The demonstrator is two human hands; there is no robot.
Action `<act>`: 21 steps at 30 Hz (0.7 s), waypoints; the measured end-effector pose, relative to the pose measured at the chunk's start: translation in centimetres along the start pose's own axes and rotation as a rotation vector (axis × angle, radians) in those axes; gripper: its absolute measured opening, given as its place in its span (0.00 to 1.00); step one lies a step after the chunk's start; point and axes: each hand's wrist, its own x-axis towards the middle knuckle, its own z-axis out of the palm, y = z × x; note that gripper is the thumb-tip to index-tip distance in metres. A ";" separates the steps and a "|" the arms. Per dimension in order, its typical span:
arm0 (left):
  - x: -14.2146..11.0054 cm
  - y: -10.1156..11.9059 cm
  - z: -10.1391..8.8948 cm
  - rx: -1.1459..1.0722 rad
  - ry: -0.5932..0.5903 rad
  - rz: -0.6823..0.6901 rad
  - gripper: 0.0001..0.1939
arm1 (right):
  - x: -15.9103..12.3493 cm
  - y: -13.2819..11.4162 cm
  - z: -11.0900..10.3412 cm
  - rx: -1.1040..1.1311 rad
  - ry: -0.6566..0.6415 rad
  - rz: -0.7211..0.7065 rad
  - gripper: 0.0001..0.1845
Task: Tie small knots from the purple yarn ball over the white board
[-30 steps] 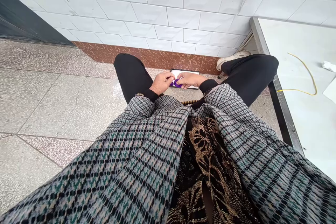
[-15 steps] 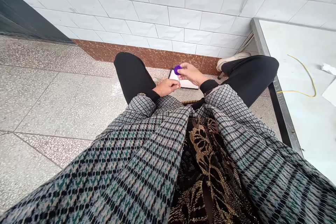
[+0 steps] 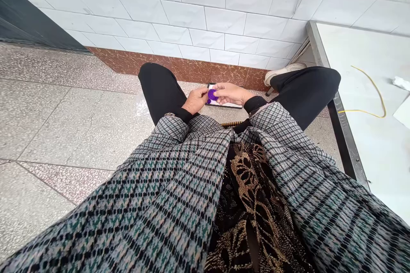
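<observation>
A small purple coiled disc [image 3: 212, 94] sits between my two hands, with a smaller purple bit at its lower left edge. My right hand [image 3: 233, 93] pinches the disc from the right with thumb and fingers. At its left edge, the bent, closed fingers of my left hand [image 3: 195, 100] meet it; their exact hold is too small to make out. Beneath the hands lies a flat white panel with a black rim [image 3: 236, 106], partly covered by them.
To the right is a white-topped table [image 3: 358, 153] with a metal edge, bearing a curved yellow strand [image 3: 382, 98] and a white scrap [image 3: 401, 83]. My knees flank the hands. A clear plastic piece [image 3: 142, 106] lies on the floor at left, and a tiled wall [image 3: 205, 21] stands ahead.
The purple disc has moved slightly down and left. My left hand has risen from below to the disc's left edge, and the small purple bit now shows.
</observation>
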 end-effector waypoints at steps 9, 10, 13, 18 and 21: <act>-0.5 1.6 0.3 -0.037 -0.461 0.076 0.11 | 0.6 0.0 0.3 -0.009 0.321 -0.119 0.15; -0.5 1.8 0.1 -0.033 -0.455 0.094 0.11 | 0.8 0.1 0.2 -0.047 0.343 -0.105 0.16; -0.6 2.3 -0.3 -0.028 -0.442 0.119 0.11 | 1.3 0.6 -0.1 -0.136 0.382 -0.072 0.17; -0.6 2.4 -0.5 -0.006 -0.317 0.132 0.11 | 1.6 1.2 -0.7 -0.301 0.329 0.005 0.19; -0.5 1.9 -0.7 0.017 -0.090 0.119 0.11 | 1.2 1.1 -0.6 -0.317 0.204 0.082 0.17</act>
